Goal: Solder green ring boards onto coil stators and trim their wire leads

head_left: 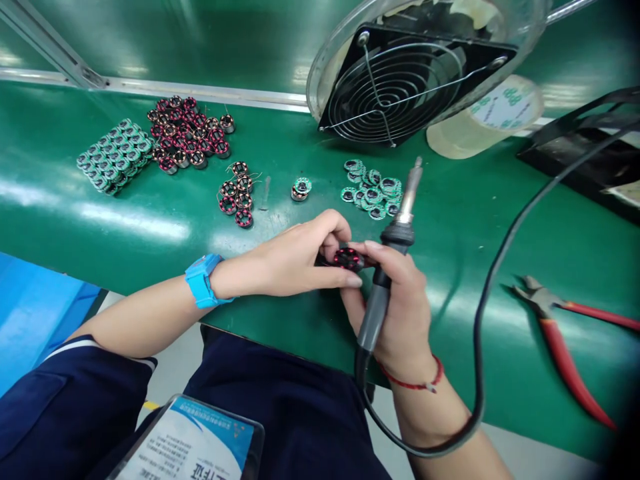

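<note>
My left hand [305,257] is closed around a small motor stator [349,259] with red-and-black windings, gripping it between thumb and fingers. My right hand [400,307] holds a soldering iron [376,310], its metal tip pointing up and away from me. The right fingertips also touch the stator's edge. Beyond the hands, a round green circuit board [303,186] sits on top of a stator [299,195]. Loose round circuit boards [373,193] lie to the right of it, and a small group of wound stators [243,190] to its left.
A stacked block of circuit boards [115,157] and a heap of stators [190,133] lie at the back left. A caged fan [387,93] stands at the back beside a tape roll [480,120]. Red-handled cutters [555,313] lie right, past the iron's black cable [483,333].
</note>
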`<state>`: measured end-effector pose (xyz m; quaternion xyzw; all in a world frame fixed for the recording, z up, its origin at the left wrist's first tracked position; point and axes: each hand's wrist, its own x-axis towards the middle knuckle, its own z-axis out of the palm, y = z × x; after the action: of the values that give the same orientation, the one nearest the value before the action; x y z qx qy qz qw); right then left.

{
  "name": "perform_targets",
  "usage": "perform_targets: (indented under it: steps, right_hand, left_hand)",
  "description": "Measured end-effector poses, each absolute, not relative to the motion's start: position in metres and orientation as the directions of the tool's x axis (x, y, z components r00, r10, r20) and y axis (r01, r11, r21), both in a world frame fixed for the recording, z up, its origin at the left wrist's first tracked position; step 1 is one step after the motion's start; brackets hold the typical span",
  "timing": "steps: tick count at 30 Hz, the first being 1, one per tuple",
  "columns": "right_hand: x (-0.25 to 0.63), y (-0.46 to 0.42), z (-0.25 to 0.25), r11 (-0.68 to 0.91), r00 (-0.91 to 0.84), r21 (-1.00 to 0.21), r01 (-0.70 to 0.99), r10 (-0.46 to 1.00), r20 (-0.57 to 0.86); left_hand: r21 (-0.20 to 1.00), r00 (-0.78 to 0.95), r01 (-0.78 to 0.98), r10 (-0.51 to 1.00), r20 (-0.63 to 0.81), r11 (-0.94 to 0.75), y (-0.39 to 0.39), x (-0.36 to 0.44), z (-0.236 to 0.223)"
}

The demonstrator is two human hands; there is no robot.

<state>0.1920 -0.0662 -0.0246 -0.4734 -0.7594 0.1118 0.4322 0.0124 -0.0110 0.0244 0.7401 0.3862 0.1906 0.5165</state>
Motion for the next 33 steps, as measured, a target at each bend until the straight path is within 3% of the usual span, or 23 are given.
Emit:
perform_targets:
  steps: [5, 11, 15, 21, 24, 29, 33]
  right_hand:
    - [0.1906, -0.0640, -0.0245, 0.553, -0.142, -0.578, 0.600, 0.784, 0.604]
    - [0.1888, -0.0657, -0.0231, 0.535, -0.187, -0.603, 0.592, 0.819, 0.543]
    - [0.1907, -0.0675, -0.0251, 0.489, -0.103, -0.621, 0.613, 0.828, 0.551]
    - [0.1934, -0.0684, -0.0317, 0.442, -0.010, -0.707, 0.552, 0.851, 0.525]
    - [0.1919, -0.0681, -0.0317, 0.477, -0.046, -0.681, 0.556, 0.835, 0.548]
    - [0.1892, -0.0683, -0.0262, 0.468, -0.085, -0.628, 0.622, 0.837, 0.540]
    - [0.1886, -0.0688, -0.0223, 0.398, -0.034, -0.634, 0.663, 0.862, 0.505]
  left_hand:
    - [0.932, 0.605, 0.361, 0.770, -0.201, -0.040, -0.0089, 0.0157, 0.0241]
    - [0.933, 0.567, 0.354, 0.807, -0.166, -0.057, -0.0088, 0.0168, 0.0186]
    - [0.961, 0.571, 0.265, 0.816, -0.088, -0.082, -0.0077, 0.0153, 0.0215]
    - [0.984, 0.436, 0.122, 0.883, -0.171, 0.131, -0.0038, 0.0160, 0.0249]
    - [0.969, 0.527, 0.134, 0.813, -0.245, 0.206, -0.0054, 0.0186, 0.0214]
    - [0.973, 0.591, 0.222, 0.786, -0.180, 0.056, -0.0092, 0.0198, 0.0176]
    - [0.977, 0.423, 0.208, 0.897, -0.130, 0.044, -0.0060, 0.0173, 0.0226]
